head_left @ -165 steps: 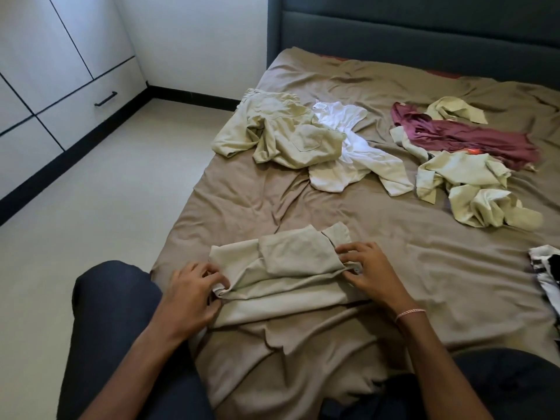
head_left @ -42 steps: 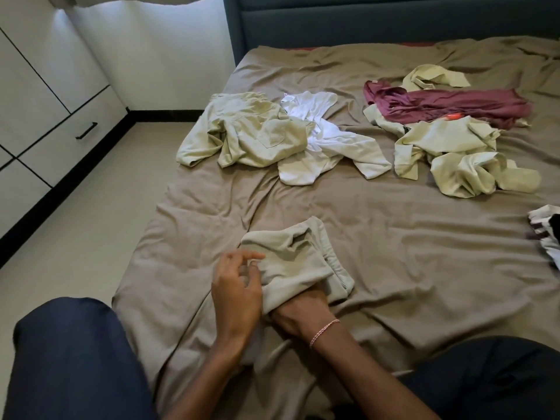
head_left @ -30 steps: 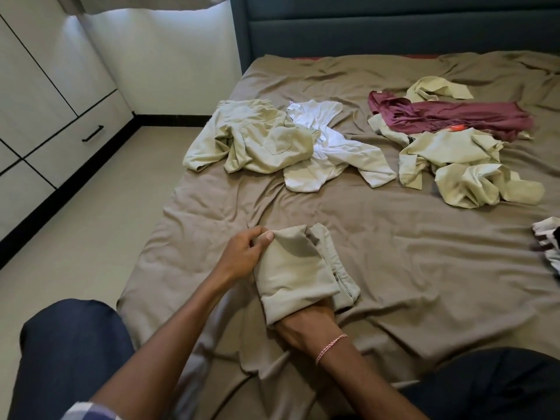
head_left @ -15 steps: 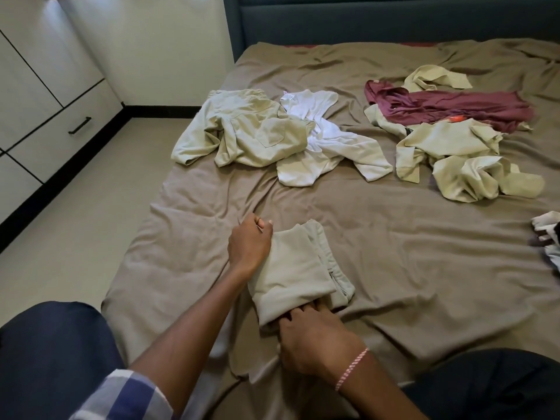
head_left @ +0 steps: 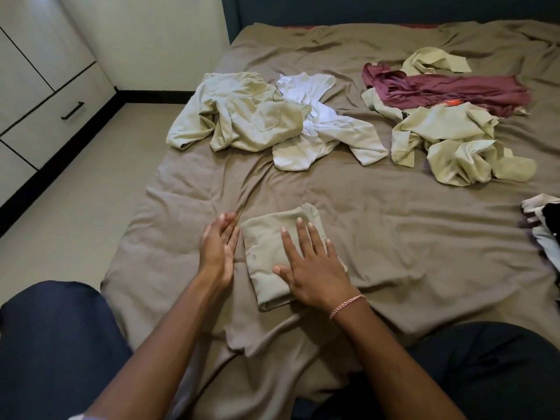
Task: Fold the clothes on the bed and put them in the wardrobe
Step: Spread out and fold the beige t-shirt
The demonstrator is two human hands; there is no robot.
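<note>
Pale khaki cloth garment (head_left: 266, 247) lies folded small, near on the brown-sheeted bed (head_left: 409, 244), right hand (head_left: 312, 268) flat on it, left hand (head_left: 218, 250) open just beside. Farther off, a crumpled khaki shirt (head_left: 242, 122), white top (head_left: 306, 92) and maroon garment (head_left: 454, 92) lie unfolded; most work seems left.

The bed (head_left: 394, 237) wears a wrinkled brown sheet. Near its front edge lies 1 folded khaki garment (head_left: 263, 253). Farther back, a khaki shirt (head_left: 242, 119) overlaps a white garment (head_left: 306, 89). To the right, a maroon garment (head_left: 454, 92) lies among crumpled khaki pieces (head_left: 448, 131). A black-and-white item (head_left: 545, 237) sits at the right edge.
</note>
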